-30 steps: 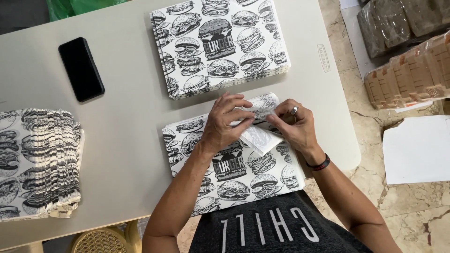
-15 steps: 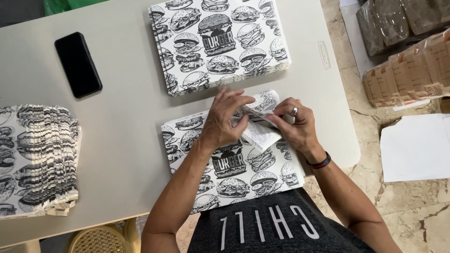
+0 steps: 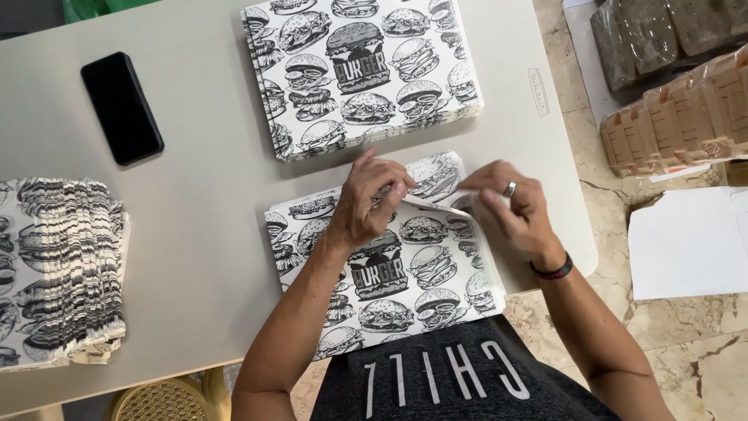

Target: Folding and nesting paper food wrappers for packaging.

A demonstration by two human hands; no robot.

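A printed paper sheet [image 3: 389, 273], black-and-white with burger drawings, lies flat on the near edge of the pale worktop [image 3: 195, 234], its near corner hanging just past the rim. Its far right corner is folded up and back, showing a plain white underside. The left hand [image 3: 370, 199] rests on the sheet's far edge, its fingers [image 3: 393, 187] curled together and pressing down on the fold. The right hand [image 3: 510, 206], with a ring on one finger and a dark band at the wrist, sits at the sheet's far right corner; its fingers are pinched on the lifted flap.

Just beyond the sheet, farther on the worktop, lies a neat stack of printed sheets [image 3: 362, 74] of the same pattern. To the far left lies a black phone [image 3: 121, 107], screen dark. At the left edge sits a fanned pile of folded sheets [image 3: 58, 269], also in that pattern. Off the worktop to the right, on the stone floor, lie wrapped brown bundles [image 3: 678, 117] and a white sheet of paper [image 3: 689, 242].
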